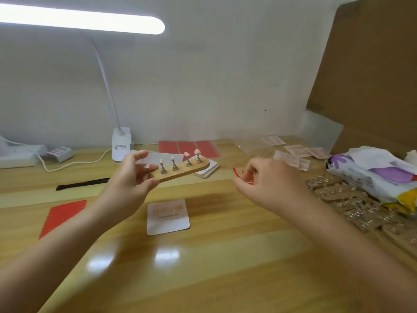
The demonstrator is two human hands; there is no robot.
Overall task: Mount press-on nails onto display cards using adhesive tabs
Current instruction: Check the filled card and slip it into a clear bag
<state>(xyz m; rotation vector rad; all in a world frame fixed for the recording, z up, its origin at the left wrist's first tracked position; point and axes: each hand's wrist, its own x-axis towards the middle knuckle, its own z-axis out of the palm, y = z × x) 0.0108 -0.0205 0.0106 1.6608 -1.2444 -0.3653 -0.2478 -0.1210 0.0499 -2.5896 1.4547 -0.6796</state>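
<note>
My left hand [133, 175] grips the near end of a wooden nail stand [182, 171] and holds it above the desk. Several metal pegs rise from it, and pink press-on nails [190, 153] sit on the far pegs. My right hand [266, 179] is raised to the right of the stand, with its fingers curled round a thin red-edged adhesive strip [239, 172]. A white display card [168, 216] lies flat on the wooden desk below and between my hands.
Red adhesive sheets lie at the back [189, 147] and at the left [61, 216]. A clip lamp [121, 145] stands behind. Small packets [295, 154], filled nail cards [352, 204], a wipes pack [372, 175] and a cardboard sheet [370, 71] crowd the right side.
</note>
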